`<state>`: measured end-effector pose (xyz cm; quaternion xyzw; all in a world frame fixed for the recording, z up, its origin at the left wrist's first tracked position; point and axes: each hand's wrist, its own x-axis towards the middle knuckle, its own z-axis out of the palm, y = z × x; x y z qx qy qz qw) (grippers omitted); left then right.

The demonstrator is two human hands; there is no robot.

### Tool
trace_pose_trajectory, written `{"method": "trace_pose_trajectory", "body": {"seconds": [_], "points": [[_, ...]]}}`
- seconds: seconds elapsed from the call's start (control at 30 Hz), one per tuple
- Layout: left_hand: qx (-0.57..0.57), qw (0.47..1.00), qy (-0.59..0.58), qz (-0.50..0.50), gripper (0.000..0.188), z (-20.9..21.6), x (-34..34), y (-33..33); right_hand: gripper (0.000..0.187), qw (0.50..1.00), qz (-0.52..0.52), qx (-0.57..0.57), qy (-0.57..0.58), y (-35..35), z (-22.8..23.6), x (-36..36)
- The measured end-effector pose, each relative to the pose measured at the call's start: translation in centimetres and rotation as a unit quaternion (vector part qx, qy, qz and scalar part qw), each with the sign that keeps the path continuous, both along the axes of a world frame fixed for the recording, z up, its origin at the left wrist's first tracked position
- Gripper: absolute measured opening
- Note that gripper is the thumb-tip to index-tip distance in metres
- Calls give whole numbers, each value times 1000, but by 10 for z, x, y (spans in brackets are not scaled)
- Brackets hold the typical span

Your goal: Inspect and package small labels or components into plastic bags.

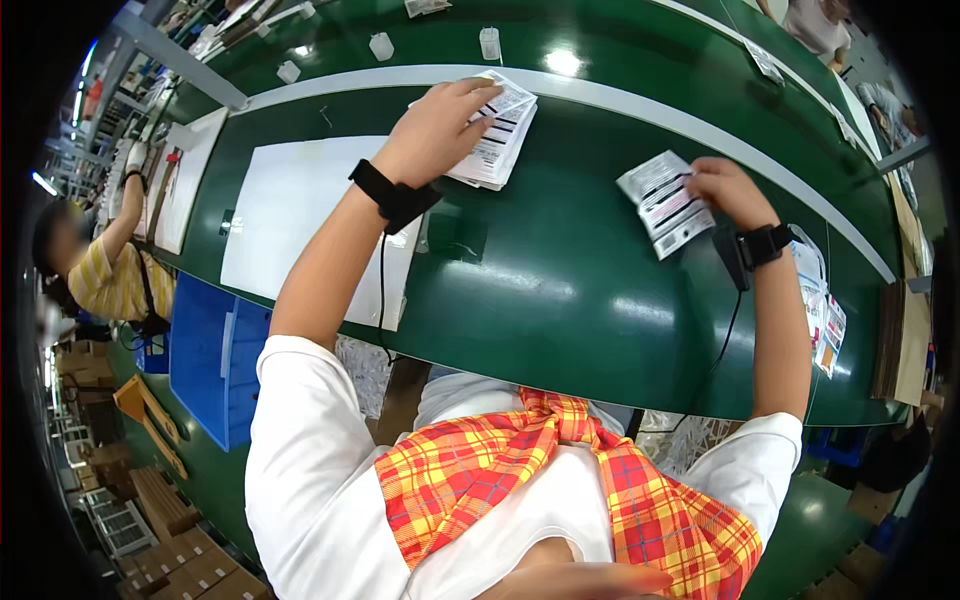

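Observation:
My left hand point(440, 125) lies over a stack of flat white printed packets point(505, 150) near the far rail of the green bench. Its fingers are spread across the top of the pile, and the palm hides the pile's left part. Off to the right, my right hand point(733, 192) pinches the edge of a single printed packet point(662, 205) with dark bars, holding it at a tilt over the bench. Whether this is a pouch or a folded leaflet I cannot tell. Black bands with cables are strapped to both wrists.
A large white sheet point(290, 205) covers the bench's left part. Plastic bags with printed items point(822, 315) lie at the right end. Beyond the pale rail point(640, 92) stand small white containers point(381, 46). A blue bin point(205, 350) is below left, and a co-worker point(110, 265) works farther left.

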<state>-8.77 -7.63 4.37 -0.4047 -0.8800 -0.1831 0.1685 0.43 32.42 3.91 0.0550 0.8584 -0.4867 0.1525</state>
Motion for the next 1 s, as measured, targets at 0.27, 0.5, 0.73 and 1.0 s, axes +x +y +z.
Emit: {"method": "trace_pose_trajectory", "body": {"seconds": [0.27, 0.5, 0.73, 1.0], "points": [[-6, 979, -185, 90, 31, -16, -22, -13, 23, 958, -257, 122, 35, 87, 11, -36], [-80, 991, 23, 101, 17, 18, -14, 3, 25, 979, -23, 139, 145, 23, 14, 37], [-129, 983, -31, -128, 13, 21, 118, 97, 21, 980, 91, 53, 168, -66, 35, 73], [-33, 956, -214, -198, 19, -30, 81, 103, 31, 926, 203, 236, 213, -71, -17, 69]]}}
